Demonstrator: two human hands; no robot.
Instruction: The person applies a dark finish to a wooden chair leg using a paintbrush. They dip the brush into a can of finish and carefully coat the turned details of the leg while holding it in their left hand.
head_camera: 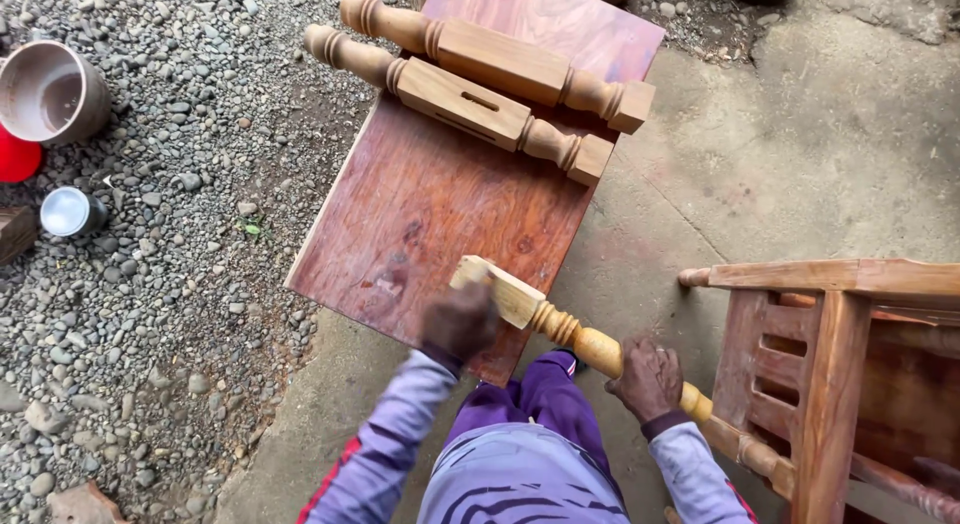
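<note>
Turned wooden leg (575, 336), pale yellowish, square end resting on near edge of reddish desk (430, 199), slanting down to the right, held w/ both hands.

Right hand (648, 377): gripped the round middle of a pale turned wooden leg (590, 346).
Left hand (458, 322): blurred, pressed on the leg's square far end.
Leg: lay slanted across the near edge of a reddish wooden board (440, 194).
Far end of board: two more turned wooden legs (500, 84), side by side.
Right: brown slatted wooden frame (840, 354).
Left, on gravel (180, 284): brown plastic pot (50, 92), small metal tin (68, 212).
</note>
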